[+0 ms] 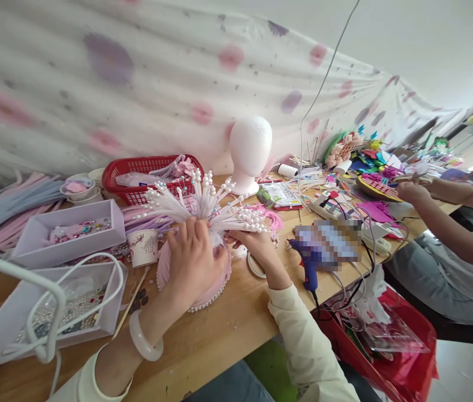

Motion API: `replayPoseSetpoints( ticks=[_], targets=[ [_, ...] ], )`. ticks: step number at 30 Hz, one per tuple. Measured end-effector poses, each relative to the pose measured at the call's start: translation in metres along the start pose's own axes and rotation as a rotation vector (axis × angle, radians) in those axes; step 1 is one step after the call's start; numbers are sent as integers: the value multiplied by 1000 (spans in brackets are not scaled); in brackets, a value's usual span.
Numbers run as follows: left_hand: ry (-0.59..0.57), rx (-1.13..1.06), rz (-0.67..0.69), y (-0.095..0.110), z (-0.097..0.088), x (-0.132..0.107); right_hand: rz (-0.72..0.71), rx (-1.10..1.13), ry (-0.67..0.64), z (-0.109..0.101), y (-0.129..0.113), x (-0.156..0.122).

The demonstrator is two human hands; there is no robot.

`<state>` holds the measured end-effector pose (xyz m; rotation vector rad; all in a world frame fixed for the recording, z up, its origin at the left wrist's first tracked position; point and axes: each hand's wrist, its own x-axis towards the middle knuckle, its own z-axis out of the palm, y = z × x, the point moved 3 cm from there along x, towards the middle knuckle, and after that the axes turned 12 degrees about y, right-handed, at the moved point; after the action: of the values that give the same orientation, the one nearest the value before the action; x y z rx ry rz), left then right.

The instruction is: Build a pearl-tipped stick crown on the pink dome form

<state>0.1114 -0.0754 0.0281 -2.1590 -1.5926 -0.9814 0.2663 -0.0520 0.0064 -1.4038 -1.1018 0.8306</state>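
Observation:
A pink headpiece [213, 285] with a pearl-trimmed edge rests on the wooden table in front of me. White pearl-tipped stems [202, 204] fan out from its top. My left hand [194, 259] lies over the front of it, its fingers curled around the base of the stems. From the right, my right hand [257, 245] grips the lower right bunch of stems; its fingertips are partly hidden under them. A blue glue gun [306, 262] stands to the right of my right hand. Close to my left hand is a paper cup [143, 248].
White boxes of beads [72, 234] and a white lamp arm [18, 268] occupy the left. Behind are a red basket [131, 192] and a white foam head [249, 151]. At right, a co-worker's hands [414, 187] work near craft pieces. A red bag [420, 357] hangs below the edge.

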Motion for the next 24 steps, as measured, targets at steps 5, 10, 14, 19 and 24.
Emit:
replayPoseSetpoints(
  ticks=[5, 10, 14, 19, 24],
  targets=[
    [-15, 6, -6, 1, 0, 0, 32, 32, -3, 2, 3, 2],
    [-10, 12, 13, 0, 1, 0, 88, 43, -61, -1, 4, 5],
    [3, 7, 10, -1, 1, -1, 76, 69, -70, -5, 5, 3],
    [21, -4, 13, -1, 1, -1, 99, 92, -57, -4, 13, 0],
    [16, -15, 18, 1, 2, -1, 114, 53, 4, -5, 16, 0]
  ],
)
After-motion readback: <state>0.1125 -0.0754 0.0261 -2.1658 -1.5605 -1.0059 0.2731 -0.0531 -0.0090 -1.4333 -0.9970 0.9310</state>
